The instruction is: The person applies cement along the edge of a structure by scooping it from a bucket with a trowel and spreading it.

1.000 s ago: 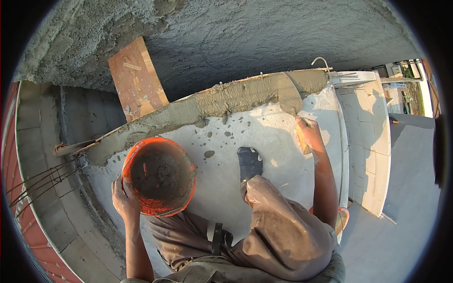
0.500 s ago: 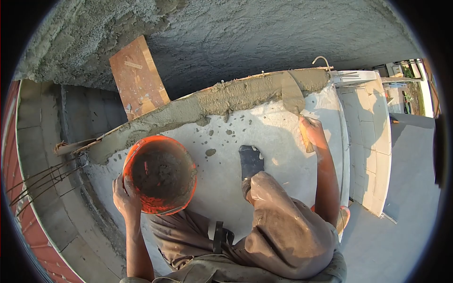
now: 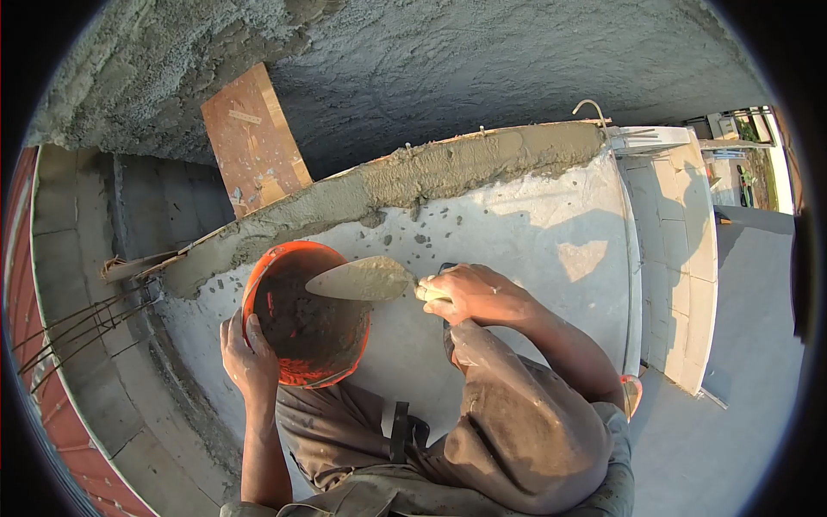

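Note:
An orange bucket (image 3: 362, 349) with grey mortar (image 3: 301, 319) inside stands tilted at the left. My left hand (image 3: 248, 355) grips its left rim, thumb on the inner side. My right hand (image 3: 474, 295) is closed round the light handle of a trowel (image 3: 366, 280). The trowel's blade points left, its tip over the bucket's right side, with mortar smeared on it. Beyond them a band of wet mortar (image 3: 448, 172) runs along the far edge of the pale slab (image 3: 517, 224), with loose crumbs below it.
A wooden board (image 3: 254, 146) leans behind the mortar band. Bare rebar (image 3: 86, 327) juts out at the left, and a bent metal hook (image 3: 589, 105) stands at the band's right end. A rough grey wall (image 3: 517, 60) spans the top. My knee and dark shoe are below my right hand.
My right hand has brought the trowel from the mortar band left and down to the bucket. The bucket and my left hand have shifted slightly right, and the bucket has tilted.

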### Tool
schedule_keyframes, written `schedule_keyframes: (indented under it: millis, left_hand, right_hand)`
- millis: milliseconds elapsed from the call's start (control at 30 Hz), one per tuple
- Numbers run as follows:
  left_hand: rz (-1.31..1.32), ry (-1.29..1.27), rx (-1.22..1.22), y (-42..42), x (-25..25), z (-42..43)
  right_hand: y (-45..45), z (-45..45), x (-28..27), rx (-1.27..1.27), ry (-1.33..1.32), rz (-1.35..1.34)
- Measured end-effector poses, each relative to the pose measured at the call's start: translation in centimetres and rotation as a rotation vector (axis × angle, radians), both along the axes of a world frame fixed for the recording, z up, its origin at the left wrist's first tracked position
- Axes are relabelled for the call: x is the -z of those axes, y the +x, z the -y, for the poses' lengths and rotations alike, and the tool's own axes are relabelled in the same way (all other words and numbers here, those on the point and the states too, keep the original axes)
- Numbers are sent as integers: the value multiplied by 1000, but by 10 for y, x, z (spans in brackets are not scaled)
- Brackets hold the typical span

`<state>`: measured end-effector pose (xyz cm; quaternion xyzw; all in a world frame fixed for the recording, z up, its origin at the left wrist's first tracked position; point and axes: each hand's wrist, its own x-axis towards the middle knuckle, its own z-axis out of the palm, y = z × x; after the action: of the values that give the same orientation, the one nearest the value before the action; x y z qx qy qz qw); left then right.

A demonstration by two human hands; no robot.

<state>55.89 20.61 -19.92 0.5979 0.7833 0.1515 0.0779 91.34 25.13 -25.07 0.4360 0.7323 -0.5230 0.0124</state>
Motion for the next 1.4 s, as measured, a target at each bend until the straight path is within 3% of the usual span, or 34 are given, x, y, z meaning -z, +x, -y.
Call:
schedule_keyframes:
  millis: [67, 133, 333, 433, 533, 567, 667, 833, 900, 933, 1033, 1133, 1267, 1400]
  left_hand:
    - [17, -4, 9, 18, -1, 2]
    - [30, 7, 27, 28, 1, 5]
    - [50, 31, 18, 29, 5, 3]
    - [84, 27, -4, 18, 3, -2]
    - [70, 22, -15, 11, 1, -14]
    - [43, 8, -29, 7, -2, -13]
    - [22, 0, -14, 0, -2, -14]
    - [59, 5, -18, 11, 1, -14]
    - [41, 51, 23, 16, 4, -10]
    - [26, 72, 39, 21, 6, -7]
    - [38, 71, 59, 35, 11, -5]
    - [27, 66, 38, 35, 9, -6]
    - [48, 55, 26, 34, 8, -13]
    - [88, -26, -15, 30, 3, -19]
  right_hand:
    - [-42, -2, 2, -88, 61, 84]
    - [-69, 12, 46, -130, 209, -43]
    - [-98, 17, 52, -292, -71, -388]
    - [-84, 17, 50, -131, -332, -320]
    - [-75, 14, 47, -127, -289, -201]
    - [-75, 20, 54, -96, -257, -221]
    - [-72, 31, 67, -98, 350, -262]
    - [-80, -1, 3, -87, 563, 57]
    - [-88, -15, -11, -271, 411, 201]
    - [-89, -6, 6, -174, 497, 41]
    - [-97, 7, 22, -334, -106, -105]
    - [-89, 7, 35, -250, -327, -150]
    - [-69, 13, 58, -106, -219, 21]
    - [-40, 23, 77, -9, -169, -176]
